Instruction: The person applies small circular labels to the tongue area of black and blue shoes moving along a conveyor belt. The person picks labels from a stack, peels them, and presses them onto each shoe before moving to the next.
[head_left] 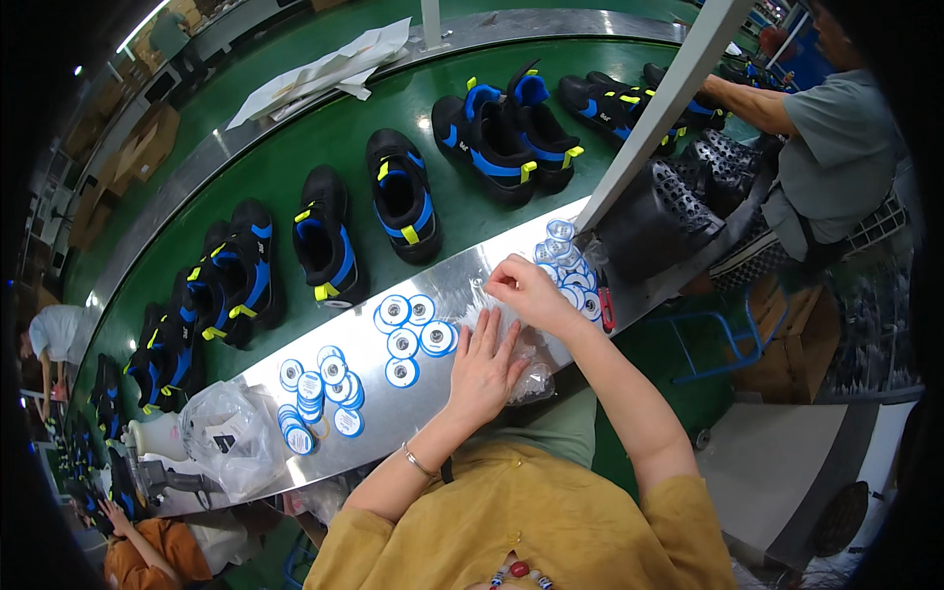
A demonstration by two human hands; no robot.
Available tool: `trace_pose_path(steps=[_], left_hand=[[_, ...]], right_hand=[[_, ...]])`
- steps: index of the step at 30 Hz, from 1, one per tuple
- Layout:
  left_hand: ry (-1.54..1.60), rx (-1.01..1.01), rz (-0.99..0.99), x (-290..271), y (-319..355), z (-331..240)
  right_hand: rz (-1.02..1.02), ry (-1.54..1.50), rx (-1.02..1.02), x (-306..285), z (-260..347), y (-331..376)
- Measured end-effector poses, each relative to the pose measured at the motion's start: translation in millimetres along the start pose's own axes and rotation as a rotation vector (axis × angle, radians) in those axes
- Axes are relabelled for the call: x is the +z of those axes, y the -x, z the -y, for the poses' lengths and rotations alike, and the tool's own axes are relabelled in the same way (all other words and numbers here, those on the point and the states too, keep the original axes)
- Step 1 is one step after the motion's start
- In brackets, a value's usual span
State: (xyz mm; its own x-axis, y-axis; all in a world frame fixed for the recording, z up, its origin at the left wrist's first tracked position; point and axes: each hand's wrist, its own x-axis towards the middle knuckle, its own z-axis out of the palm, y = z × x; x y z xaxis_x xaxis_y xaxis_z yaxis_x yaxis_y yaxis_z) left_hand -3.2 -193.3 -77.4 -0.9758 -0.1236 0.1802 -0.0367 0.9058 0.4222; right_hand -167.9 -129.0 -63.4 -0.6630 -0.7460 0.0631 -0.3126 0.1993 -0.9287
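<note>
My left hand (482,369) lies on a bundle of thin white plastic strands (482,313) at the metal ledge, its fingers stretched out and a little apart. Just beyond it, my right hand (536,297) is closed in a pinch above the strands. Whatever sits between its fingertips is too small to make out. A clear plastic bag (534,382) rests at the ledge's near edge, partly under my hands. Several round blue-and-white tags (403,342) lie left of my left hand. Another pile of round tags (568,264) is right of my right hand, beside a red cutter (607,309).
Black-and-blue shoes (398,197) with yellow tabs line the green conveyor (280,162) beyond the metal ledge (393,428). More round tags (310,385) and a plastic bag (228,441) are at left. A slanted post (669,108) rises at right, near a seated co-worker (836,138).
</note>
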Motion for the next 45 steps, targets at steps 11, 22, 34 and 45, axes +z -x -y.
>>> trace_pose_path(steps=[11,22,34,45], left_hand=[[0.052,-0.004,0.020,3.8,-7.7,-4.0],[0.091,-0.270,-0.426,-34.4,11.2,52.9],[0.006,-0.328,-0.203,-25.8,-10.9,61.5],[0.923,-0.723,-0.135,-38.1,-11.1,64.2]], right_hand=[[-0.373,-0.768,-0.078,-57.7,59.5,-34.1],[-0.244,-0.645,0.407,-68.0,19.2,24.2],[-0.054,-0.497,0.358,-30.3,29.2,15.4],[0.095,-0.365,0.203,10.5,14.4,24.7]])
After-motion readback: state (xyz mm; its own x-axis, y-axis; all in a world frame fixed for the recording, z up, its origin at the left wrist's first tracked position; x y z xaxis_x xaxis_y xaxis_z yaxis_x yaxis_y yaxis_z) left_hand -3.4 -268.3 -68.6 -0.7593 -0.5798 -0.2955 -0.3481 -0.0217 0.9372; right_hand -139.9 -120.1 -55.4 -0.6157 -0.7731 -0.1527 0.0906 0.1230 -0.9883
